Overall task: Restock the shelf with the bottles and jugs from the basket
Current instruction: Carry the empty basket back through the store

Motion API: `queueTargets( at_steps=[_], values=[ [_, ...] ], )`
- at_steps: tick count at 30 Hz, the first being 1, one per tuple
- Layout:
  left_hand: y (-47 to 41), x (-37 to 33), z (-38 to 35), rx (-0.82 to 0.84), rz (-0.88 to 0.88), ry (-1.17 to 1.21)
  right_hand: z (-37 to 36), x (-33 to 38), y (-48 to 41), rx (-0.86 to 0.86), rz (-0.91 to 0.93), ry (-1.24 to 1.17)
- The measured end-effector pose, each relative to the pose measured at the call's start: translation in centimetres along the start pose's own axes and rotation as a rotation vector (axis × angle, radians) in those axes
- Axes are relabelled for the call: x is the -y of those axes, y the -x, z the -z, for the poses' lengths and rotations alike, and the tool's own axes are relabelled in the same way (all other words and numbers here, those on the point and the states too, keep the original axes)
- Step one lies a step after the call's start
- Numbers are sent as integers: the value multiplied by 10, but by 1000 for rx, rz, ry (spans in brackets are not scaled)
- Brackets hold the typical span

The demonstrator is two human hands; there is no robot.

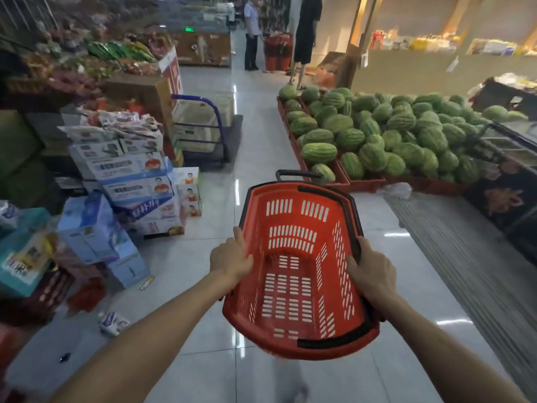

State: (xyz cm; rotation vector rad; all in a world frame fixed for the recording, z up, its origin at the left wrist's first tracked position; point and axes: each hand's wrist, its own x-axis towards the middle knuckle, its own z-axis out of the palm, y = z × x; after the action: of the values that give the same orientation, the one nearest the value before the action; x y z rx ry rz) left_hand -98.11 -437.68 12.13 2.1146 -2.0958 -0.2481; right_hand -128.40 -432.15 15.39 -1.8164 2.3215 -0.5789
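A red plastic shopping basket (293, 219) with black handles is held out in front of me above the tiled aisle floor, and nothing lies inside it. My left hand (231, 257) grips its left rim, thumb over the edge. My right hand (370, 270) grips the right rim, with the fingers curled over the black handle. No bottles or jugs are visible in the basket or in my hands.
Stacked cartons (133, 181) and loose packages crowd the left side of the aisle, with a blue-handled trolley (203, 126) behind them. A large pile of watermelons (377, 135) fills red crates on the right. Two people (305, 33) stand far down the aisle.
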Motion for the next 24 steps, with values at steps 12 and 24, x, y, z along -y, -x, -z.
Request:
queueTargets(
  at_steps=[12, 24],
  values=[
    [-234, 3, -183, 51, 151, 131, -237, -54, -235, 299, -455, -244],
    [-367, 68, -471, 293, 372, 216, -555, -125, -318, 293, -845, -459]
  ],
)
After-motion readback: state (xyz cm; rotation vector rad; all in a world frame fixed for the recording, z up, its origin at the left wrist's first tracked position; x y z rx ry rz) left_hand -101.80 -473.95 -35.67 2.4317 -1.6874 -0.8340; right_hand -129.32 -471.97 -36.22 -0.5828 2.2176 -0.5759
